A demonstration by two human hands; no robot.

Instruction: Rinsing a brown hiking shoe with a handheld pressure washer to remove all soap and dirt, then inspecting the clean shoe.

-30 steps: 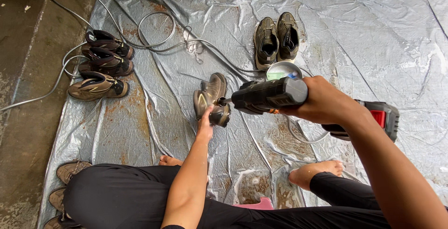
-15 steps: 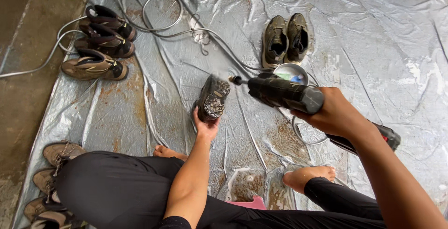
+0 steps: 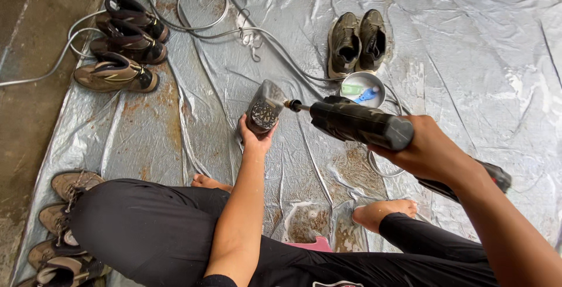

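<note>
Muddy shoe (image 3: 264, 108), sole facing near: left hand (image 3: 255, 139) is gripping its near end from below, while right hand (image 3: 430, 152) is clenching a black spray gun (image 3: 358, 124) whose nozzle is meeting the shoe's right edge.

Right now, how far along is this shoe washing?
None looks finished. In hand: the left hand holds a muddy dark shoe sole-up, while the right hand aims a black spray gun at it. Left: the dirty pair of dark shoes by the small bowl, three boots upper left.
</note>
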